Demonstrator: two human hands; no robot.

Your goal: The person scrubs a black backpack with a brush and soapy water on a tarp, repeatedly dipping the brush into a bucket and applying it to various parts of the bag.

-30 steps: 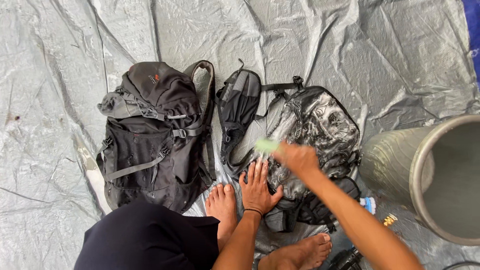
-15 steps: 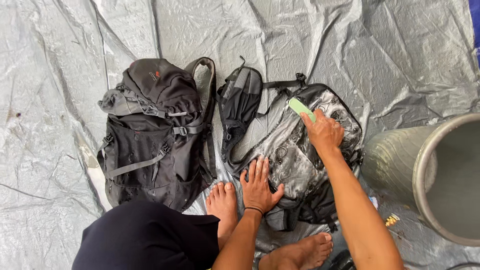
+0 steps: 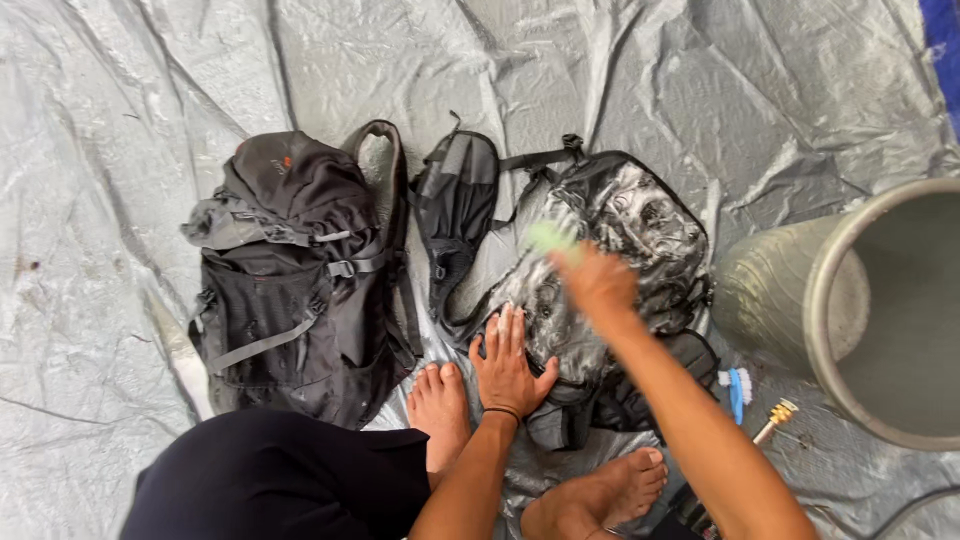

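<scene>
hands (image 3: 555,325) on soapy backpack (image 3: 640,240), green brush (image 3: 550,237)

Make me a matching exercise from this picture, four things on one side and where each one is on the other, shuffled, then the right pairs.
Things:
1. black backpack
2. left hand
3. grey drum
4. blue brush

Places:
A. on its side at the right edge
B. pressed flat on the soapy backpack's near edge
C. on the tarp, left of the soapy backpack
D. on the tarp beside the drum, near the right forearm

Pairs: 1-C, 2-B, 3-A, 4-D
</scene>
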